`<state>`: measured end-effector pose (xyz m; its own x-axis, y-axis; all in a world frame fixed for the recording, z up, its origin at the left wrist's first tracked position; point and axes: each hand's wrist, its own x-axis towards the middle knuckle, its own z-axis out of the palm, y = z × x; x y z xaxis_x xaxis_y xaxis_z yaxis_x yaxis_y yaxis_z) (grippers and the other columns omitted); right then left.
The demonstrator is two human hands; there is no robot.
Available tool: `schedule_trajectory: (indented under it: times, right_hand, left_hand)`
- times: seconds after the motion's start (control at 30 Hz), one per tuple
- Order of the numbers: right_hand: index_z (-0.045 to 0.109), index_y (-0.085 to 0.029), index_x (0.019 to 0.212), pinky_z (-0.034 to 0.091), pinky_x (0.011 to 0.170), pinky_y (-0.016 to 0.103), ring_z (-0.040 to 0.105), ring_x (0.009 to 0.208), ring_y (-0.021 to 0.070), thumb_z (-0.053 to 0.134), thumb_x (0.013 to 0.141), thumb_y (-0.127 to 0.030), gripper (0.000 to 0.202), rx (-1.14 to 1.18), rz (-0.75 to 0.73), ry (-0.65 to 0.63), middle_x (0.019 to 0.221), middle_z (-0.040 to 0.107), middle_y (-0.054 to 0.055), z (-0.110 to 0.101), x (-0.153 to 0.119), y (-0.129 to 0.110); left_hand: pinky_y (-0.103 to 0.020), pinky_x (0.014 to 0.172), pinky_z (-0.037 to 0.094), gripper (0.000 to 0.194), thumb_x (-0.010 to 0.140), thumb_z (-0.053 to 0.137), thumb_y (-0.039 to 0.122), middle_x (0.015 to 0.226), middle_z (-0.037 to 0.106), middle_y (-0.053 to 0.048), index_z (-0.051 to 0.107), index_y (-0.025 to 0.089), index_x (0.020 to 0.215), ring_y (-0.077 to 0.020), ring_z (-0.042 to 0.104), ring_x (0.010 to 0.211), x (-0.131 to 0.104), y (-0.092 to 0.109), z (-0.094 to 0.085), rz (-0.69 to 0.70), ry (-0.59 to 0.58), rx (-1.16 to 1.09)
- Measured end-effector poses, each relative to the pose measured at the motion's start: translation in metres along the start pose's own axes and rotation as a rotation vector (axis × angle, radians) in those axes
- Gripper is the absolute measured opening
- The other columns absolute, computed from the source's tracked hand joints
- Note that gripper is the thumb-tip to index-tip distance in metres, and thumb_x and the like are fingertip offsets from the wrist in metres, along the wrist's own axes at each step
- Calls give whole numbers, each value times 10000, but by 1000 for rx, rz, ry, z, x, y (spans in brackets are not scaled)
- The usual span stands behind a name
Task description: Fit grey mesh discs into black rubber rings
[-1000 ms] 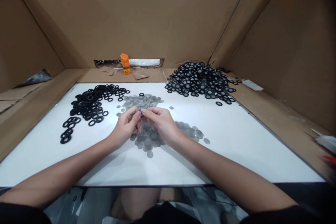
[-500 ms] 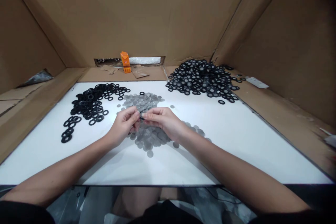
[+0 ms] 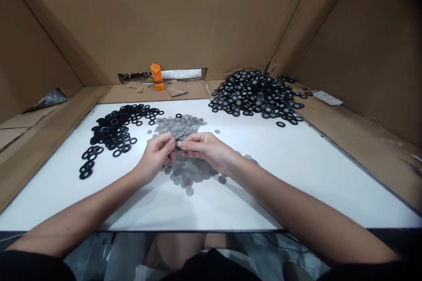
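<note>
My left hand point(image 3: 160, 153) and my right hand point(image 3: 204, 149) meet above the middle of the white table point(image 3: 296, 175), fingertips pinched together on a small black ring point(image 3: 178, 145), mostly hidden by the fingers. Beneath and around them spreads a pile of thin grey discs point(image 3: 189, 173). One loose black ring point(image 3: 178, 115) lies at the far edge of the discs. To the left is a heap of black rings point(image 3: 114, 127) with open centres. At the back right rises a larger heap of black rings with grey centres point(image 3: 257, 94).
Cardboard walls point(image 3: 148, 17) enclose the table at the back and sides. An orange box point(image 3: 157, 77) stands by a slot in the back wall. A white label or card point(image 3: 328, 98) lies on the right cardboard ledge.
The view has shifted slightly. Both hands stay together in nearly the same place, with small finger movements around the ring.
</note>
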<state>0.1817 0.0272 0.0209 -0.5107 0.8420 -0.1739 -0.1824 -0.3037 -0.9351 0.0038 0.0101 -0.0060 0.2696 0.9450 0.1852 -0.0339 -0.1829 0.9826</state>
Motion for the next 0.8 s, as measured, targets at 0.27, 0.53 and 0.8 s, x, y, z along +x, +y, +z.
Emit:
schedule_trajectory:
  times: [0.27,0.53,0.8]
  right_hand:
    - [723,-137,697,472,663,269,578,611,108,841,595,-358,270,-206,-46,-28,623,649,-3,-6,3,-2]
    - [720,-147,679,438,606,235,561,595,92,843,588,-321,231,-230,-47,-47,621,649,-16,-9,2,-11]
    - [730,-151,689,491,737,272,607,671,106,836,606,-321,217,-119,14,-84,679,674,4,-2,5,-13]
  left_hand:
    - [-177,378,290,362,876,584,440,503,548,23,469,168,667,-70,434,408,-2,0,-1,-7,-15,24]
    - [-172,365,259,365,881,573,446,476,530,34,462,172,668,-65,413,384,1,4,2,-40,-39,-24]
    - [-176,360,225,375,857,590,479,485,500,36,463,175,678,-82,447,402,1,2,-4,-51,-59,-76]
